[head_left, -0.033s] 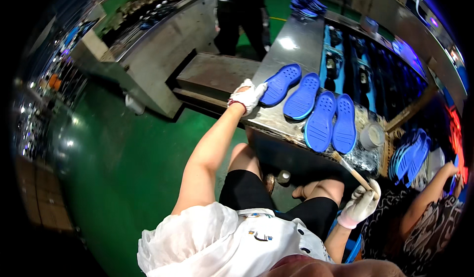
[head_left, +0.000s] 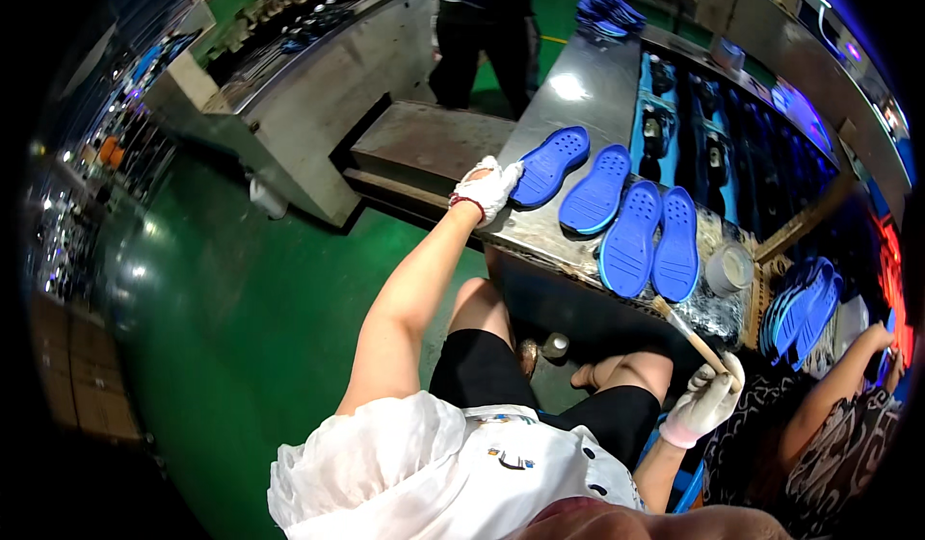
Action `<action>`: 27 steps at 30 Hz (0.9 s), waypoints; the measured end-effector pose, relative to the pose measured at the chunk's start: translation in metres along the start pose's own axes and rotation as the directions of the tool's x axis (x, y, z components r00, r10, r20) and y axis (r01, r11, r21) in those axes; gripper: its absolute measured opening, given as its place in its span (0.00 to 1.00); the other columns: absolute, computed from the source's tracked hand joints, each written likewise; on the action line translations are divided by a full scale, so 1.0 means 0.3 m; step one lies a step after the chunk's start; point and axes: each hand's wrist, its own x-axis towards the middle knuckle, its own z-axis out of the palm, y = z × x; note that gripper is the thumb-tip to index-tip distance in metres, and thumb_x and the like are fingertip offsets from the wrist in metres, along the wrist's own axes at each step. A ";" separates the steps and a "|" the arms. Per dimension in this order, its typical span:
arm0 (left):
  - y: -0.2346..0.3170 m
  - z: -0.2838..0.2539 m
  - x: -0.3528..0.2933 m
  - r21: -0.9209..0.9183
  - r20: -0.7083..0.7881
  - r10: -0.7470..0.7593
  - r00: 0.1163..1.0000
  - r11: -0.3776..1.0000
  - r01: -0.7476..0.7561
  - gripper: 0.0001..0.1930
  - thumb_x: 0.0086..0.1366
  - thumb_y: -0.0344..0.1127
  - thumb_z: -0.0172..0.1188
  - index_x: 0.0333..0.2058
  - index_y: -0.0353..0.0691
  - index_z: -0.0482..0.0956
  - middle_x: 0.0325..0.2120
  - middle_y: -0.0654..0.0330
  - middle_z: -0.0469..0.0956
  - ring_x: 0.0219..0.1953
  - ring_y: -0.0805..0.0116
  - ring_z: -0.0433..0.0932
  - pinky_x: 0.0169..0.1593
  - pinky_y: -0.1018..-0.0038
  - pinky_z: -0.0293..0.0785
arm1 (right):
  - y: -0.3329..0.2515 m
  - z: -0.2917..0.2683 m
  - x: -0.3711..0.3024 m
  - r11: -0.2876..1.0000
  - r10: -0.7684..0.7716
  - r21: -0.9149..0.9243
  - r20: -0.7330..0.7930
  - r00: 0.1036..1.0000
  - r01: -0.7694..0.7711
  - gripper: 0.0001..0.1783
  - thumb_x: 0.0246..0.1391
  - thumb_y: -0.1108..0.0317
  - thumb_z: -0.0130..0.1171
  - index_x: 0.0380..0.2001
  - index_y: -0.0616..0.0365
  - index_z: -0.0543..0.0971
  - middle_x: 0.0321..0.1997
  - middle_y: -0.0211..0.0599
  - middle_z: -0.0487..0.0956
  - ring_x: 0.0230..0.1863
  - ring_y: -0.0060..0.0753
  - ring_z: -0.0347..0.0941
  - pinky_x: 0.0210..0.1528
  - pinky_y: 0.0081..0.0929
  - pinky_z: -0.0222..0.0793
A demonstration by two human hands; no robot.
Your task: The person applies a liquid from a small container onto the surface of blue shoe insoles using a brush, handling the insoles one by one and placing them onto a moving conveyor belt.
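At the left edge of the bench, my left hand (head_left: 489,189), in a white glove with bare skin showing, is closed at the near end of a blue shoe sole (head_left: 551,166). My right hand (head_left: 708,403), also gloved, grips the wooden handle of a brush (head_left: 696,338). The bristles point up toward the bench's near edge, just below the soles. Three more blue soles lie beside the first: a middle sole (head_left: 595,193), then a close pair, one sole (head_left: 631,241) left of the other sole (head_left: 676,244). Small holes dot their far ends.
A whitish cup (head_left: 729,268) stands right of the soles. Beyond it runs a rack (head_left: 713,145) carrying blue and black pieces. Stacked blue soles (head_left: 612,10) sit at the bench's far end, with more soles (head_left: 805,309) at right. One person stands ahead; another works at my right.
The whole view has shifted slightly, with the bench and soles sitting a little further right and lower. Both hands keep their hold.
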 end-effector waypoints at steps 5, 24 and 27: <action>-0.118 -0.037 -0.068 -0.094 -0.151 0.015 0.988 0.995 -0.029 0.26 0.66 0.50 0.39 0.33 0.29 0.76 0.32 0.41 0.77 0.40 0.47 0.75 0.44 0.60 0.67 | -0.005 0.000 -0.002 0.993 0.095 -0.066 -0.009 0.995 -0.095 0.14 0.62 0.65 0.46 0.44 0.64 0.71 0.24 0.29 0.71 0.21 0.10 0.60 0.21 0.06 0.54; 0.341 0.090 -0.674 -0.860 -0.431 -0.184 0.883 0.381 -0.340 0.24 0.52 0.27 0.68 0.47 0.32 0.69 0.41 0.56 0.75 0.39 0.72 0.75 0.44 0.74 0.75 | -0.101 0.145 -0.044 0.853 -0.402 -0.102 0.499 0.768 0.513 0.09 0.48 0.78 0.51 0.36 0.67 0.72 0.24 0.42 0.75 0.21 0.30 0.71 0.25 0.23 0.67; 0.342 0.094 -0.699 -0.870 -0.402 -0.136 0.906 0.367 -0.331 0.23 0.51 0.24 0.67 0.46 0.33 0.70 0.40 0.57 0.75 0.38 0.72 0.75 0.44 0.74 0.75 | -0.095 0.151 -0.050 0.805 -0.360 -0.244 0.523 0.773 0.540 0.10 0.41 0.81 0.54 0.31 0.65 0.74 0.23 0.41 0.76 0.21 0.32 0.71 0.24 0.23 0.66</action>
